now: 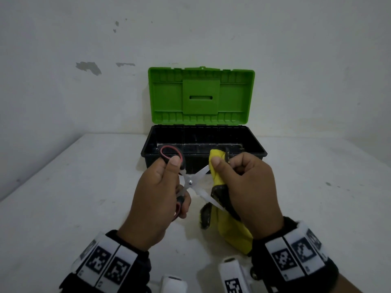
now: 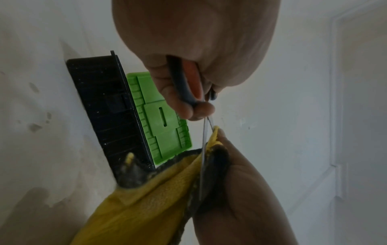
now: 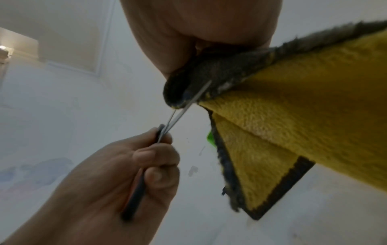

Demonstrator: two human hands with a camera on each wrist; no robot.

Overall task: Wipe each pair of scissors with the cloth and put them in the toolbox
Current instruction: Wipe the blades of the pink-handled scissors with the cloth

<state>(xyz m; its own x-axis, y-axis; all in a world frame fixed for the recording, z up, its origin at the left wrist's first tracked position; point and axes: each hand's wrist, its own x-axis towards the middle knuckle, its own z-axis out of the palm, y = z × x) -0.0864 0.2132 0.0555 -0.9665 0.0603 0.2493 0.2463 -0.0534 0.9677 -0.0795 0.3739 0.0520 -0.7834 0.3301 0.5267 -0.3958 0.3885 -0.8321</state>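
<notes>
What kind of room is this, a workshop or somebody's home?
Hard to say; it looks like a plain indoor room, perhaps a home. A bare white table stands against a scuffed white wall, and the left wrist view shows a panelled white door.

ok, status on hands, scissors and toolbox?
Left hand grips open scissors by the handles. Right hand pinches yellow cloth round a blade. Toolbox open behind, nothing in the way.
</notes>
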